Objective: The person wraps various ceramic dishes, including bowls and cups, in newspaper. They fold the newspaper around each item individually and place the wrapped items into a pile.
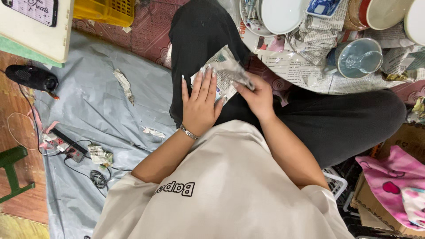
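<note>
I sit cross-legged on the floor in black trousers and a beige shirt. A sheet of newspaper [224, 66] lies on my left knee. My left hand [201, 102] presses flat on it, fingers spread, a bracelet at the wrist. My right hand [257, 96] pinches a fold of the same paper near its right edge. Whether something is wrapped inside the paper is hidden.
Ahead of my knees are white plates [283, 13], a blue-grey cup with a glass inside [357, 57] and crumpled newspaper [314, 42]. A grey sheet [102, 102] with paper scraps covers the floor at left, with a power strip [71, 148], black speaker [33, 77] and yellow basket [108, 11]. Pink cloth [398, 186] lies right.
</note>
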